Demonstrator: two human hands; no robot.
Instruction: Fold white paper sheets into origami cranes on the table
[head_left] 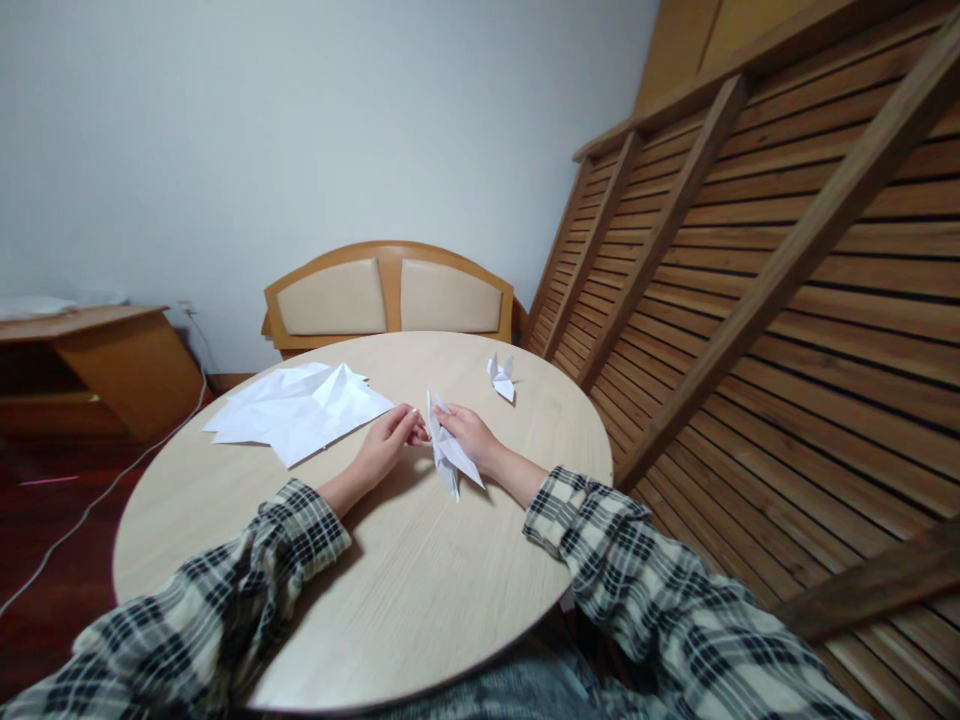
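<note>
My right hand is closed around a folded white paper piece, an origami figure with several pointed flaps, held above the table. Two of its points hang downward and a narrow one sticks up. My left hand is just left of the figure, its fingers curled together close to the paper's edge. Whether those fingertips pinch a bit of the paper is too small to tell. Beyond my right hand, a smaller folded paper figure with upright points rests on the table.
Creased white paper sheets lie spread on the left of the round wooden table. A padded headboard stands behind it. Wooden slats lean along the right. On the left are a wooden cabinet and a white cable.
</note>
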